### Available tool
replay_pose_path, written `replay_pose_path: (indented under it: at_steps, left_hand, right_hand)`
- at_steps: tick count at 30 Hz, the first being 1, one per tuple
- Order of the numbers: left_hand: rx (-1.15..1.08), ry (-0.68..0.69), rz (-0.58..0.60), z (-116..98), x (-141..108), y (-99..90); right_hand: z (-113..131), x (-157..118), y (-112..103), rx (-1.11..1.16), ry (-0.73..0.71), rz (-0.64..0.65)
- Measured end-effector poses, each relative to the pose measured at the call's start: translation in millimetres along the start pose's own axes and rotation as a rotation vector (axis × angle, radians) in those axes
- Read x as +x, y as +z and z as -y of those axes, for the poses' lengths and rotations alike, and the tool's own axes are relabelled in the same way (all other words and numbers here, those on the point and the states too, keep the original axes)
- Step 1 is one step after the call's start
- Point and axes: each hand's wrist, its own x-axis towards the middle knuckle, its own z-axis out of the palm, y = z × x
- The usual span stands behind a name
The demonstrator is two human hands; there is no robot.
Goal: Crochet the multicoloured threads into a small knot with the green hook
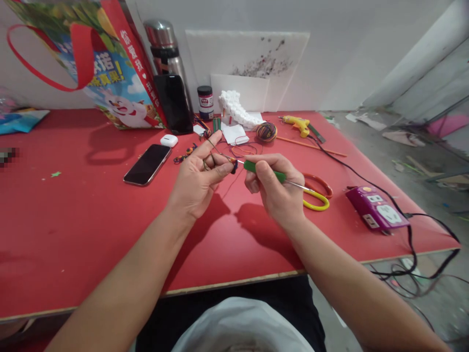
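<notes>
Left hand (198, 183), index extended, pinches a small navy-and-orange yarn piece (234, 167); right hand (280, 188) pinches a green-handled metal hook (251, 166) at its three o'clock.

There are two hands (192, 183) (280, 195), one hook (251, 166), one yarn ball (266, 131), two phones (147, 165) (173, 104), one glue gun (298, 123) and one thermos (161, 35).

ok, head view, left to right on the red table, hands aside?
Small green star, flat black-screened phone, black-lidded jar, bumpy white object, multicoloured yarn ball, yellow glue gun, orange-and-yellow scissors handles, purple plastic box.
</notes>
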Motion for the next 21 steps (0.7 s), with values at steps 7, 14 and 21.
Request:
replay_pose_path:
  at_steps: [7,14,21]
  left_hand:
    - [0.061,0.021,-0.016,-4,1,1.5]
    - [0.097,0.034,-0.004,-5,2,0.9]
    - [0.112,0.049,0.035,-5,3,-0.7]
  right_hand:
    - [9,10,-11,0.014,0.05,-0.003]
    - [14,16,-18,-0.012,0.043,0.031]
    - [22,21,-24,0.017,0.086,0.028]
